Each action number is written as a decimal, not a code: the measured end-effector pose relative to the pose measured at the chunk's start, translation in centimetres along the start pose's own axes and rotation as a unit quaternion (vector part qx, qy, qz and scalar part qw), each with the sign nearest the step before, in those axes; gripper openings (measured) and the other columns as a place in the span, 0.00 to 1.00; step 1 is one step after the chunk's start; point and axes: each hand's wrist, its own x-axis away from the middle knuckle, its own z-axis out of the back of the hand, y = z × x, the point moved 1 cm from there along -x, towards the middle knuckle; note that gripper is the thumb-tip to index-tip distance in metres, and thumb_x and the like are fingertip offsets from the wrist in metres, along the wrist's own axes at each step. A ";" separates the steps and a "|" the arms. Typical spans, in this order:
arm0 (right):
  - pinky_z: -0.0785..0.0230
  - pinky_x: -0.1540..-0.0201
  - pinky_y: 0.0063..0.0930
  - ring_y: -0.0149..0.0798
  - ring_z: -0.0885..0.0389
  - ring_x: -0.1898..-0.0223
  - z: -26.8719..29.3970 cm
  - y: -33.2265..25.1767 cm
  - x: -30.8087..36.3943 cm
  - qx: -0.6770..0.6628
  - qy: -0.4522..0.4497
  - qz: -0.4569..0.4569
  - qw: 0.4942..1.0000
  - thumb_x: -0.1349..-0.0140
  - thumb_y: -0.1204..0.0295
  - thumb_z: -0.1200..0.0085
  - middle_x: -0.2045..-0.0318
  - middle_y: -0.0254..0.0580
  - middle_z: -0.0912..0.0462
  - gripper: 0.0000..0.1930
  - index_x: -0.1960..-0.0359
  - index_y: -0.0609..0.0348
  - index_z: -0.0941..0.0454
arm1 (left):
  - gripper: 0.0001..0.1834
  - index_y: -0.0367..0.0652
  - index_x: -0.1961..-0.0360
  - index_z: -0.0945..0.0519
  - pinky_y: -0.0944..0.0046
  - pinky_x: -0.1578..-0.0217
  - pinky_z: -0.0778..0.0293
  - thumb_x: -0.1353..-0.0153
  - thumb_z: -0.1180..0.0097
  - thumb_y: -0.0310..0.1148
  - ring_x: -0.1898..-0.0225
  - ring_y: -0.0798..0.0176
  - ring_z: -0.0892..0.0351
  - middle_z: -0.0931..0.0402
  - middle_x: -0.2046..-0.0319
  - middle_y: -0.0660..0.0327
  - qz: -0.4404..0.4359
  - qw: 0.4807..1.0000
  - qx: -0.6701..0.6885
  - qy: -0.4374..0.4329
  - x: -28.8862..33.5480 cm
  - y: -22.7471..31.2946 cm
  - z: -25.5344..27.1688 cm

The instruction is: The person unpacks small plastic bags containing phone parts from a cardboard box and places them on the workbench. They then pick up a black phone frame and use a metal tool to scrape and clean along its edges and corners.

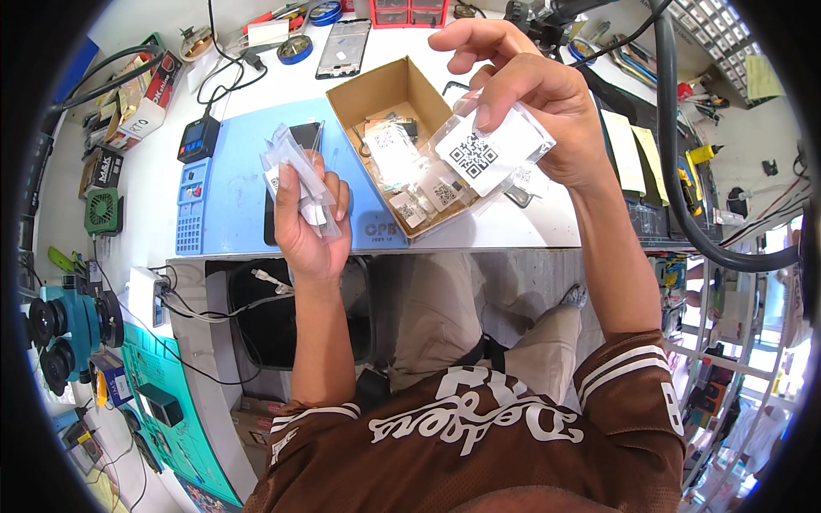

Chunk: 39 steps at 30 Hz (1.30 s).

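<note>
My right hand [552,111] is raised over the right side of an open cardboard box [368,92], its thumb and fingers pinching a clear plastic bag [517,158] with a white QR-code label. Several labelled clear packets [392,144] lie inside the box; their contents are hard to make out. To the left, my left hand [315,231] is closed around a bundle of small clear bags [295,175], also with white labels. Behind this bundle, partly covered by it and my fingers, a dark phone-shaped panel [304,134] lies on the blue work mat [244,141].
A small black device with a screen [199,137] stands by the mat's left edge. Beyond the box lie a phone frame [344,49] and a round blue-rimmed tin [295,50]. A thick black tube [671,145] curves down at the right, beside yellow notes [624,152].
</note>
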 end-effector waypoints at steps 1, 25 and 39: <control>0.30 0.41 0.30 0.36 0.25 0.43 0.0 -0.1 0.0 0.018 0.007 -0.003 1.000 0.36 0.75 0.38 0.36 0.54 0.25 0.03 0.67 0.52 0.13 | 0.14 0.41 0.51 0.26 0.72 0.76 0.41 0.21 0.52 0.42 0.80 0.75 0.44 0.32 0.64 0.64 0.000 1.000 0.002 0.001 0.0 0.0 0.0; 0.32 0.42 0.33 0.40 0.16 0.56 -5.0 5.2 -4.7 0.648 -0.331 -0.053 0.684 0.48 0.71 0.36 0.69 0.38 0.11 0.08 0.67 0.56 0.10 | 0.14 0.43 0.54 0.29 0.72 0.77 0.41 0.21 0.54 0.43 0.82 0.76 0.43 0.32 0.64 0.64 0.008 0.999 -0.035 0.027 0.0 0.2 -0.7; 0.30 0.47 0.37 0.49 0.19 0.55 -4.4 -0.6 -8.4 0.484 -0.249 -0.270 0.794 0.42 0.76 0.41 0.63 0.49 0.15 0.10 0.59 0.61 0.15 | 0.14 0.42 0.53 0.28 0.72 0.77 0.41 0.20 0.55 0.43 0.82 0.77 0.43 0.32 0.64 0.65 -0.001 0.999 -0.041 0.027 0.1 0.2 -0.4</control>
